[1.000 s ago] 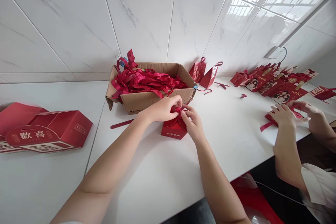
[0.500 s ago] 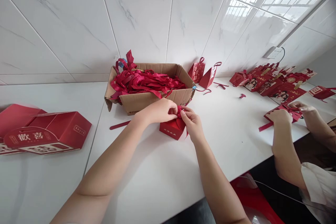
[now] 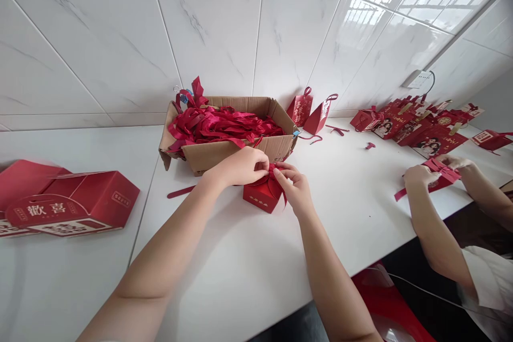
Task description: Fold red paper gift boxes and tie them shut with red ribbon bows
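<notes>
A small red gift box (image 3: 261, 197) with pale lettering on its side stands on the white table in front of me. Red ribbon (image 3: 273, 169) is gathered on its top, and a loose end hangs down the right side. My left hand (image 3: 249, 165) comes over from the left with thumb and finger pinched on the ribbon. From the right, my right hand (image 3: 294, 184) pinches the same ribbon at the top of the box. The fingertips partly cover the ribbon, so its exact form is hidden.
Behind my hands sits a cardboard box (image 3: 224, 158) full of red ribbons (image 3: 224, 125). Large red cartons (image 3: 72, 203) lie at left. Two red pouches (image 3: 318, 117) stand by the wall. At right, a co-worker's hands (image 3: 420, 177) handle a red box near several finished-looking boxes (image 3: 438, 139).
My fingers have shifted slightly on the ribbon at the box top; the box stays in place. The co-worker's hands have moved a little on their ribboned box.
</notes>
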Demonstrator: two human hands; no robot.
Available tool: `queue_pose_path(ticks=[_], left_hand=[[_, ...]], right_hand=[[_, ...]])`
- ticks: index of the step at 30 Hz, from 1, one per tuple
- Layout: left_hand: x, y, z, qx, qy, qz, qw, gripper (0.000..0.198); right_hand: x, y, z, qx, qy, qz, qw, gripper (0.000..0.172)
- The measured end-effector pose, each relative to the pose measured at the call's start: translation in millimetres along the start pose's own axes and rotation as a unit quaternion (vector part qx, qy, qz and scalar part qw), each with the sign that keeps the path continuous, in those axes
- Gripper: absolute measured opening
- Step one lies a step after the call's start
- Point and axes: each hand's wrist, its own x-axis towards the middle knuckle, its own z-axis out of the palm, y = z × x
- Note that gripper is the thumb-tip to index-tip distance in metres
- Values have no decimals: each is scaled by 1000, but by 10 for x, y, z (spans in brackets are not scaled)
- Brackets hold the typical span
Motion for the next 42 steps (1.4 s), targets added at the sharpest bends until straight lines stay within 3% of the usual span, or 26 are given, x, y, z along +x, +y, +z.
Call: queue_pose_path(ticks=[13, 20, 24, 27, 29, 33, 39, 42], left_hand=[[-38, 118, -28, -34, -6, -38, 999, 8], [-31, 83, -8, -8, 0, -15, 1000, 7], [-42, 33, -48, 5, -4, -23, 1000, 9], [-65, -14, -102, -1, -31, -50, 998, 11], [-78, -36, -131, -9, -44, -64, 997, 14], [-93, -46, -160, -7, -49, -68, 996, 15], [-115, -24, -176, -17, -46, -69, 996, 17], [-128, -25, -182, -19, -44, -63, 997, 17]], right_hand=[[-8, -11, 19, -59, 2, -61, 996, 24], [-12, 6, 24, -86, -4, -85, 993, 23], [-53, -31, 12, -133, -31, -110, 985, 28], [-75, -62, -29, -168, -50, -113, 978, 23], [-78, -70, -67, -176, -66, -121, 975, 18], [-70, -71, -130, -170, -103, -122, 972, 23], [-55, -106, -185, -205, -50, -135, 968, 14], [-93, -171, -257, -190, -55, -144, 970, 16]])
